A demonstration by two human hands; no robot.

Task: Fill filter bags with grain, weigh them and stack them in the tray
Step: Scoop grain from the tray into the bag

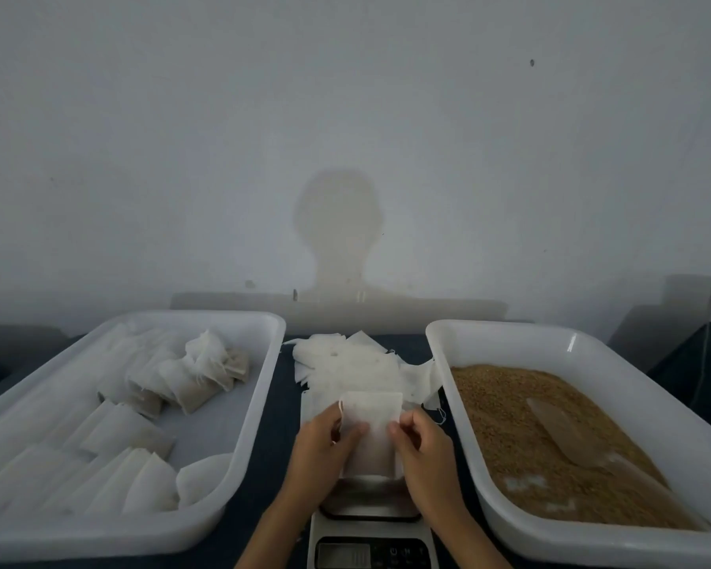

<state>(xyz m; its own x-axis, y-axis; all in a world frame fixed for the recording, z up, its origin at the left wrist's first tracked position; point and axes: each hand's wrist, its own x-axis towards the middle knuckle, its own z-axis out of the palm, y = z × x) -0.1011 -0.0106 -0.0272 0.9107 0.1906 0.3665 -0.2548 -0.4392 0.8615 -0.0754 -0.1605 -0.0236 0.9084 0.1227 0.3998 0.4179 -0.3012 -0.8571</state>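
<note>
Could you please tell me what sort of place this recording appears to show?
Probably a small hand-packing station: a white plastic tray of brown grain, a digital scale in the middle, and a white plastic tray of filled filter bags, on a dark table by a bare wall.

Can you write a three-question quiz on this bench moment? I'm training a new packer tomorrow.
1. True or false: both hands hold one filter bag.
2. Which tray holds loose grain: A, the left tray, or B, the right tray?
3. Fill in: the held bag is above the ____.

Key
1. True: left hand and right hand pinch its sides.
2. B; the left tray holds filled bags.
3. Scale.
</note>
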